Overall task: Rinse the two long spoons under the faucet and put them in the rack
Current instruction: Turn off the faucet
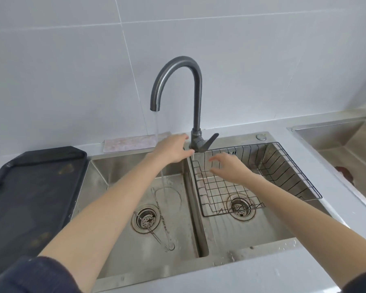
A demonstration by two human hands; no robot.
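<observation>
Water running, both hands empty near the faucet (179,85).
Left hand (173,150) open by the faucet base; right hand (228,167) open over the rack (283,166); the 2 spoons (156,220) lie in the left basin by the drain; rinsing not yet begun; next, I judge, reach down and grasp their thin handles.

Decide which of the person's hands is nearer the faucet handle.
Left. The left hand is just left of the faucet handle; the right hand hovers below it, over the rack.

Dark grey faucet (179,81), black wire rack (283,176), steel-grey sink (106,172), a seemingly pink-mottled cloth (131,142).
</observation>
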